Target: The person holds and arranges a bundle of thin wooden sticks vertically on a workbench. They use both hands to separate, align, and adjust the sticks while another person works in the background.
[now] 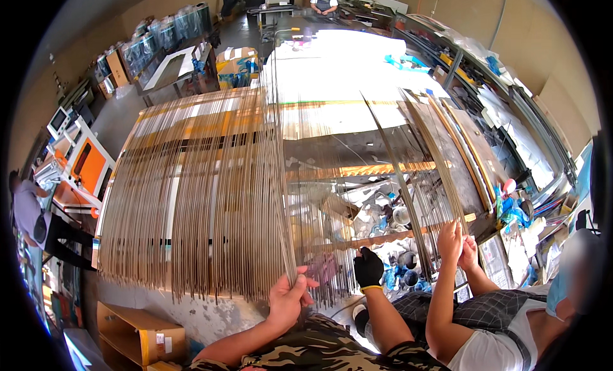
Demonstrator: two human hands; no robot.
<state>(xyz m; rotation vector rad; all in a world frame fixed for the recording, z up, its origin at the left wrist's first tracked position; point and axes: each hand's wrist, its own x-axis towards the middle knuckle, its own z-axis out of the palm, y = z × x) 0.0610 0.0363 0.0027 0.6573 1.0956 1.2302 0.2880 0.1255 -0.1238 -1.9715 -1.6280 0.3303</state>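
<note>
My bare left hand is closed round the near end of a bundle of long, thin brownish rods, which runs away from me over the table. Left of it, a wide layer of similar thin rods lies side by side, their ends reaching past the near edge. My right hand, in a black glove, is curled closed beside the near ends of more loose rods; whatever it may hold is hidden. To my right, a co-worker's two hands grip the near end of another rod bundle.
Under the rods, wooden slats cross a frame above scattered cans and scraps. White sheeting covers the far table. A cardboard box stands lower left. Shelving lines the right. Other people stand at the left and far end.
</note>
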